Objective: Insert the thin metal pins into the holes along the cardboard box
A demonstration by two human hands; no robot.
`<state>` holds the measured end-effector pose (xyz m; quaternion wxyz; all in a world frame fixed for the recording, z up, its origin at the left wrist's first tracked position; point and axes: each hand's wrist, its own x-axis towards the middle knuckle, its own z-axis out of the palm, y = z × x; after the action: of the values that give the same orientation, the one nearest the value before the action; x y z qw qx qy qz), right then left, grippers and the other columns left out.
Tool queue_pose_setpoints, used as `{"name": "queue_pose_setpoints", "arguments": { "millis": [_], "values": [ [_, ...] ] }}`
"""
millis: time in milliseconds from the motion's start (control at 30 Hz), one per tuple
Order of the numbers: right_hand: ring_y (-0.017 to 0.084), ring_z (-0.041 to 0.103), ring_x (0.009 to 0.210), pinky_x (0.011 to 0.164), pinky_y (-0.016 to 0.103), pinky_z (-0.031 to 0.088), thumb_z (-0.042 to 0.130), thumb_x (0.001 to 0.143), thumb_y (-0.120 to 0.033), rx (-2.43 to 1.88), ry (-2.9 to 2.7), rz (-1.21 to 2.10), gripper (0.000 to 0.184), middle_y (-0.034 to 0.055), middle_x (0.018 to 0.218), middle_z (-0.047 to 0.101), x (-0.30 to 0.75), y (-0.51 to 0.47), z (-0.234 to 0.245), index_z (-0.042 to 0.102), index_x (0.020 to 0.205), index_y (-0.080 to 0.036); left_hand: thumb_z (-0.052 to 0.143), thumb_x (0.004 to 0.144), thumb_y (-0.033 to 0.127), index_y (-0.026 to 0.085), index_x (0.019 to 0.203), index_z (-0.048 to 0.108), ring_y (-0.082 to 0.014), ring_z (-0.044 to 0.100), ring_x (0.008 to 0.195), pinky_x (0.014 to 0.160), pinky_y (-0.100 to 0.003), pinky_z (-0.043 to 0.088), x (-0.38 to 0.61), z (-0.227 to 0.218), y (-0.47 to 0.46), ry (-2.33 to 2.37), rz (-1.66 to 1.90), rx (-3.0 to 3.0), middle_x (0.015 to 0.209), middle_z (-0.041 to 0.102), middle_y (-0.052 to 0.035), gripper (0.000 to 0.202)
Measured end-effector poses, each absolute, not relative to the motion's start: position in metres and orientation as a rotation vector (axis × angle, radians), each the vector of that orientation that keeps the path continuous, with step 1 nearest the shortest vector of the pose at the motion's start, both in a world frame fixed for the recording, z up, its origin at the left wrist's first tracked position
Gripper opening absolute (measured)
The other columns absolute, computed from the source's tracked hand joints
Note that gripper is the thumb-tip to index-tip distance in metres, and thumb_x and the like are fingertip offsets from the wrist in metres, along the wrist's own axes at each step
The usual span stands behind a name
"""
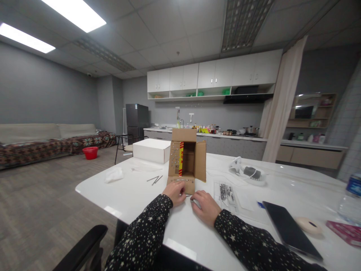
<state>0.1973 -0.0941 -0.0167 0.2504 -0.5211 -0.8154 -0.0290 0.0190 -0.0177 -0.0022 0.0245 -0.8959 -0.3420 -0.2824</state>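
An open cardboard box lies on its side on the white table, its opening towards me. Small shiny dots cover its left flap and run in a row along the front flap. My left hand rests at that front flap, fingers curled inward; what they hold, if anything, is hidden. Just to the right, my right hand is closed around a small pale grey object whose kind I cannot make out. A thin dark tip shows between the two hands. Beside my right hand lies a clear plastic case with dark slender pieces.
Thin dark sticks and crumpled white plastic lie to the left. A white box stands behind them. On the right are a black phone, a beige oval object, a white device with cable and a water bottle.
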Motion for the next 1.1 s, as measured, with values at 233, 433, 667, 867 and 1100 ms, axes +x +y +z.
{"name": "queue_pose_setpoints", "arguments": {
  "millis": [233, 433, 667, 867, 1100],
  "values": [
    [0.019, 0.053, 0.095, 0.085, 0.030, 0.037, 0.050, 0.084, -0.018, -1.430, -2.224, -0.079, 0.016, 0.0052, 0.096, 0.061, 0.1975, -0.0950, -0.0150, 0.063, 0.094, -0.019, 0.053, 0.067, 0.018, 0.019, 0.072, 0.058, -0.0156, 0.056, 0.064, 0.058, -0.025, 0.038, 0.0184, 0.0010, -0.0210, -1.111, -0.722, -2.837, 0.069, 0.062, -0.0012, 0.007],
    [0.019, 0.053, 0.095, 0.085, 0.031, 0.037, 0.050, 0.084, -0.019, -1.428, -2.221, -0.067, 0.017, 0.0058, 0.097, 0.061, 0.1976, -0.0945, -0.0155, 0.063, 0.094, -0.018, 0.055, 0.067, 0.020, 0.019, 0.072, 0.060, -0.0146, 0.056, 0.064, 0.059, -0.024, 0.040, 0.0174, 0.0001, -0.0203, -1.108, -0.711, -2.877, 0.073, 0.063, -0.0017, 0.007],
    [0.018, 0.053, 0.095, 0.085, 0.030, 0.037, 0.050, 0.084, -0.019, -1.417, -2.226, -0.082, 0.017, 0.0054, 0.096, 0.061, 0.1981, -0.0936, -0.0170, 0.063, 0.094, -0.018, 0.054, 0.072, 0.023, 0.019, 0.074, 0.058, -0.0162, 0.057, 0.072, 0.068, -0.027, 0.043, 0.0185, -0.0038, -0.0164, -1.122, -0.781, -2.778, 0.080, 0.063, -0.0028, 0.006],
    [0.019, 0.053, 0.095, 0.085, 0.030, 0.037, 0.050, 0.084, -0.018, -1.433, -2.225, -0.064, 0.017, 0.0060, 0.096, 0.061, 0.1967, -0.0950, -0.0140, 0.063, 0.094, -0.018, 0.049, 0.079, 0.022, 0.020, 0.087, 0.057, -0.0217, 0.055, 0.094, 0.082, -0.035, 0.039, 0.0168, 0.0006, -0.0164, -1.301, -0.864, -2.538, 0.095, 0.061, -0.0061, 0.011],
    [0.019, 0.052, 0.096, 0.086, 0.031, 0.037, 0.049, 0.085, -0.019, -1.423, -2.222, -0.062, 0.018, 0.0059, 0.097, 0.061, 0.1974, -0.0953, -0.0158, 0.063, 0.095, -0.018, 0.049, 0.081, 0.023, 0.020, 0.098, 0.055, -0.0233, 0.053, 0.097, 0.083, -0.037, 0.038, 0.0158, 0.0034, -0.0172, -1.547, -0.851, -2.383, 0.101, 0.056, -0.0076, 0.018]
  ]
}}
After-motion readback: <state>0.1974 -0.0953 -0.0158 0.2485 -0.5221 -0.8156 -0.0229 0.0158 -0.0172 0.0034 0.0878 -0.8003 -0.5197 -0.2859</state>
